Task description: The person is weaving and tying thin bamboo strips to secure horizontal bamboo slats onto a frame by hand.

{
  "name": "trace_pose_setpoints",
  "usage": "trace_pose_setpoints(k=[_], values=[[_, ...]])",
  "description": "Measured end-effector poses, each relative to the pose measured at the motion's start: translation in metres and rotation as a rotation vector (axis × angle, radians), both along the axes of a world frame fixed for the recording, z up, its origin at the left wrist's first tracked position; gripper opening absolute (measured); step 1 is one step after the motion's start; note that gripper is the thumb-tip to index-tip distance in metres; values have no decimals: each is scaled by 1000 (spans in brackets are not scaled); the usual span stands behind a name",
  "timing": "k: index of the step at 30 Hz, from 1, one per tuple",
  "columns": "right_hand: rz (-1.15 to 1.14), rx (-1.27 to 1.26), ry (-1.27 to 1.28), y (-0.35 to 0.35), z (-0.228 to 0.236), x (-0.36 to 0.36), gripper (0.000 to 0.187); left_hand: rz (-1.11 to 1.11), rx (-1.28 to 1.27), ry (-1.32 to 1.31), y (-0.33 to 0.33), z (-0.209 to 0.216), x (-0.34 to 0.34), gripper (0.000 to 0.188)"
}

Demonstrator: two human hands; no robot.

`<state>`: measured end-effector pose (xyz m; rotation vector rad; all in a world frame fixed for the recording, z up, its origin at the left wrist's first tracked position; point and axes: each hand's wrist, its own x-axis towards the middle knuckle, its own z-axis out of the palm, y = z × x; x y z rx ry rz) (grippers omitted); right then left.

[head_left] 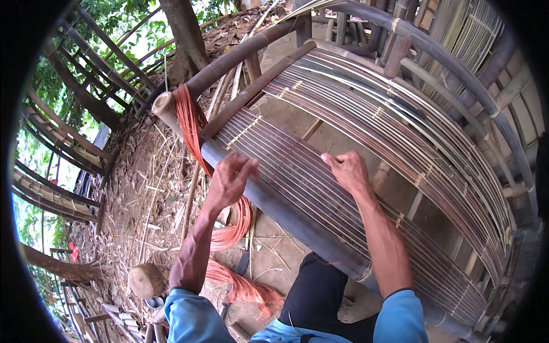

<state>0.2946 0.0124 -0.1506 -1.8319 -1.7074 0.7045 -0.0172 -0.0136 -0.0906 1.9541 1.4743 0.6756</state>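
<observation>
Both my hands hover over a bamboo slat panel [311,186] of thin parallel strips laid across a bamboo frame. My left hand [233,176] is closed in a pinch above the near thick bamboo pole [286,214]; what its fingers hold, if anything, is too fine to make out. To the right, my right hand [350,171] has thumb and forefinger pressed together, perhaps on a fine strand I cannot make out. Between them a thin reddish cord [284,160] crosses the slats. An orange bundle of fibre strands [189,120] drapes over the pole's end beside my left hand.
Below the near pole hang more orange strands [246,288]. A second slat panel [394,131] lies beyond, with a curved bamboo rail [446,51] behind it. At left, a cut wood stump [146,280] stands on leaf-littered ground, near a tree trunk [186,34].
</observation>
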Motion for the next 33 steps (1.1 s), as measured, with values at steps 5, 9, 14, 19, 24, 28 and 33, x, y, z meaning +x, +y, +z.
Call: trace_pose_setpoints(k=[5,9,14,19,24,28,33], values=[[10,-35,-19,4,-5,21,68,-84,-273,-965,8,17,73,39],[7,-2,1,-4,-1,16,65,499,-387,-1302,44,-35,-34,47],[-18,-155,-65,-6,14,5,56,547,710,409,49,9,-69,33],[-23,-175,-73,-13,21,5,45,214,389,-42,109,-7,23,22],[-21,-73,-78,-11,18,4,44,-482,10,401,195,-63,107,39],[-16,-83,-20,-9,20,3,55,-195,-469,-12,205,-85,131,47],[10,-149,-45,-7,12,4,50,-150,-626,-361,209,-88,123,42]])
